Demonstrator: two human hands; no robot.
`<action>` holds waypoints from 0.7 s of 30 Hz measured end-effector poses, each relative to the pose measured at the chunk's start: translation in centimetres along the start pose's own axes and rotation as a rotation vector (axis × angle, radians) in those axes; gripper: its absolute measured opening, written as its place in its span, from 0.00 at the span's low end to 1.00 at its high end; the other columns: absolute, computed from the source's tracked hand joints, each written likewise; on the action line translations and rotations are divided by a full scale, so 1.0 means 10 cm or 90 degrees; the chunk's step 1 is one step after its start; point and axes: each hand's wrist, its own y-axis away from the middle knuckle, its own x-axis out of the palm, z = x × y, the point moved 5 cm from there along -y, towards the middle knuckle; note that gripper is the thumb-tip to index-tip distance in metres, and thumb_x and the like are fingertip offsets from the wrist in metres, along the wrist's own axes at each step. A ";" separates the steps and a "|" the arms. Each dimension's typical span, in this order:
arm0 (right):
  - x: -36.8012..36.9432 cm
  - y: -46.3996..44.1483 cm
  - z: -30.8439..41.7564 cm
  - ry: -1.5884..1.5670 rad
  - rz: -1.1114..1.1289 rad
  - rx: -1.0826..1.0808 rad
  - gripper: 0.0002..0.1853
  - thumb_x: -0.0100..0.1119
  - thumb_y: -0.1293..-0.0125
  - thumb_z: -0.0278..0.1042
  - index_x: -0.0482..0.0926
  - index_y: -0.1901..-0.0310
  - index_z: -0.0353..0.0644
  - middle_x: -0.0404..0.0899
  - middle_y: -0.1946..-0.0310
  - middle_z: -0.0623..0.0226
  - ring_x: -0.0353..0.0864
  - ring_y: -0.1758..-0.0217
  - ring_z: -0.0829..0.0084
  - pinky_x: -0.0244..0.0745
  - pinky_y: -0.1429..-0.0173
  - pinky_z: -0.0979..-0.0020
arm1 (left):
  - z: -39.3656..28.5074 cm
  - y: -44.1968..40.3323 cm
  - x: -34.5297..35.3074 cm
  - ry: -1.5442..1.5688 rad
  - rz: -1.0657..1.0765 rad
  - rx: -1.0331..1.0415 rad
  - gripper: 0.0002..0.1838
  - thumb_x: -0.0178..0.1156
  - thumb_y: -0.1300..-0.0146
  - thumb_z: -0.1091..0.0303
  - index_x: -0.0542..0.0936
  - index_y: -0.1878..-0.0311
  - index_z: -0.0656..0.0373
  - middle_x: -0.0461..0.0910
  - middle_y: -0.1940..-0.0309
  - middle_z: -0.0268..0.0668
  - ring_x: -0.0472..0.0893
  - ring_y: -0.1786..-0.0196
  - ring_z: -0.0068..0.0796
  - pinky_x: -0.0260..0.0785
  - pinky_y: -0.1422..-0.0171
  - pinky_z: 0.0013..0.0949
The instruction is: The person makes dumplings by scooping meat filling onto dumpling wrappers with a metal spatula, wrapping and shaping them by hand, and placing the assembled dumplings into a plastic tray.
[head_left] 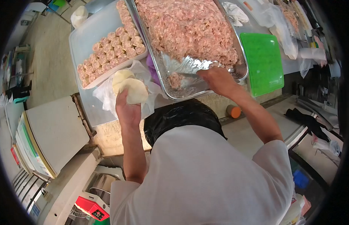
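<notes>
My left hand [128,111] holds a round, pale dough wrapper [136,92]. Another wrapper [122,78] lies just behind it, over white plastic [106,98]. My right hand [218,80] is closed at the near edge of a metal tray [170,93], on what looks like a thin utensil reaching left into the tray. Its tip is near a small lump of minced meat [175,80]. A large mound of the minced meat [189,30] fills the far part of the tray. Left of it, rows of filled dumplings [113,48] sit in a pale container [79,33].
A green board [262,63] lies right of the metal tray. A white cloth [235,14] and plastic bags [283,33] are at the back right. An orange-capped jar [233,111] stands below the counter edge. A white-topped cabinet [56,131] is at the left.
</notes>
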 end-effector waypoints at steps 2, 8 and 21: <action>0.04 -0.04 0.00 -0.047 0.012 -0.050 0.07 0.60 0.34 0.28 0.85 0.58 0.42 0.85 0.67 0.48 0.86 0.61 0.46 0.80 0.54 0.48 | 0.01 0.00 0.03 -0.010 0.004 -0.002 0.26 0.48 0.26 0.66 0.67 0.28 0.67 0.76 0.36 0.47 0.79 0.36 0.47 0.75 0.33 0.52; -0.12 -0.02 0.07 -0.156 0.105 -0.135 0.08 0.59 0.29 0.33 0.86 0.57 0.41 0.84 0.71 0.51 0.86 0.62 0.51 0.77 0.55 0.51 | 0.04 0.02 0.00 0.017 -0.052 0.023 0.26 0.47 0.25 0.65 0.67 0.28 0.67 0.75 0.34 0.46 0.77 0.33 0.47 0.72 0.30 0.51; -0.17 0.35 0.59 -0.402 -0.326 -0.105 0.17 0.62 0.28 0.27 0.82 0.39 0.39 0.76 0.75 0.62 0.73 0.74 0.66 0.72 0.65 0.66 | 0.48 -0.04 0.88 0.262 0.206 -0.024 0.23 0.41 0.18 0.58 0.72 0.34 0.65 0.79 0.41 0.43 0.78 0.36 0.41 0.67 0.26 0.47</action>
